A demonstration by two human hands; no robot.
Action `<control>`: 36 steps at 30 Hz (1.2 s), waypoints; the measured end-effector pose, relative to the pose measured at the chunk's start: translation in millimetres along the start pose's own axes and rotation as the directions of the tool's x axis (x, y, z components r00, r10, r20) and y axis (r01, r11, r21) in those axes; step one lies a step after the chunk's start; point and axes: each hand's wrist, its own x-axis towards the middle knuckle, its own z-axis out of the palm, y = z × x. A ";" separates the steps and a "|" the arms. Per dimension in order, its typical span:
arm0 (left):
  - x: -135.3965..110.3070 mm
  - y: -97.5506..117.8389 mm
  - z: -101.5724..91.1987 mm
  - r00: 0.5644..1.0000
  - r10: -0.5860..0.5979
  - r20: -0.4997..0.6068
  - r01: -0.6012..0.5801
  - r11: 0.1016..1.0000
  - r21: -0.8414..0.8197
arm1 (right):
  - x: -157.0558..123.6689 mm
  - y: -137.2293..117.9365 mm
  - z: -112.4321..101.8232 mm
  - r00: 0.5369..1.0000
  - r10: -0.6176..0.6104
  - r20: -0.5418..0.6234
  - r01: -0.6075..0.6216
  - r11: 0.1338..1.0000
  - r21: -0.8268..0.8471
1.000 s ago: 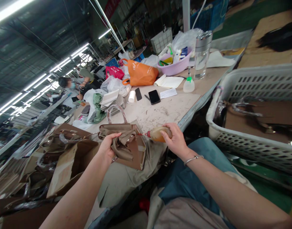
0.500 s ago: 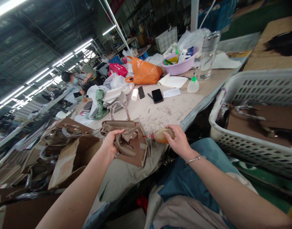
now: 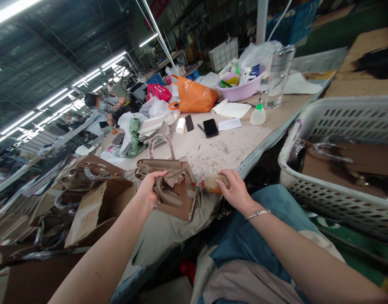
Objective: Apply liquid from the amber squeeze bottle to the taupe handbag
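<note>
A brown handbag (image 3: 177, 200) lies at the table's near edge, its plastic-wrapped handle (image 3: 162, 141) standing up at the back. My left hand (image 3: 149, 189) is closed on the bunched brown lining at the bag's left side. In my right hand (image 3: 234, 190) is a squeeze bottle (image 3: 214, 183) with amber liquid inside, held nearly level. Its thin red nozzle points left and reaches the bag's right edge; whether the tip touches the bag I cannot tell. Beneath the bag, a grey-beige cloth (image 3: 162, 236) hangs over the table edge.
More brown bags and an open cardboard piece (image 3: 99, 207) crowd the left. A white plastic basket (image 3: 326, 185) with brown bag parts stands right. Behind are a phone (image 3: 210, 127), a green-capped bottle (image 3: 258, 115), a glass flask (image 3: 278, 80), an orange bag (image 3: 195, 95) and a purple basin (image 3: 241, 89).
The bottle in my right hand has shifted slightly left, its nozzle closer to the bag's edge. My left hand keeps its hold on the lining. The whole view has moved a little.
</note>
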 end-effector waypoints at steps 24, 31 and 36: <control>-4.4 -1.7 -6.0 1.000 -0.017 -0.006 0.017 1.000 -0.006 | -9.8 3.3 2.3 0.812 0.505 0.293 -0.519 0.854 -0.034; -2.1 -2.6 -6.4 1.000 0.019 0.001 -0.019 0.999 -0.031 | -8.8 2.9 11.9 0.877 0.436 0.201 -0.436 0.899 -0.047; -4.0 -3.0 -6.6 1.000 -0.012 -0.010 0.012 1.000 -0.016 | -9.5 1.7 6.8 0.837 0.462 0.293 -0.480 0.877 -0.014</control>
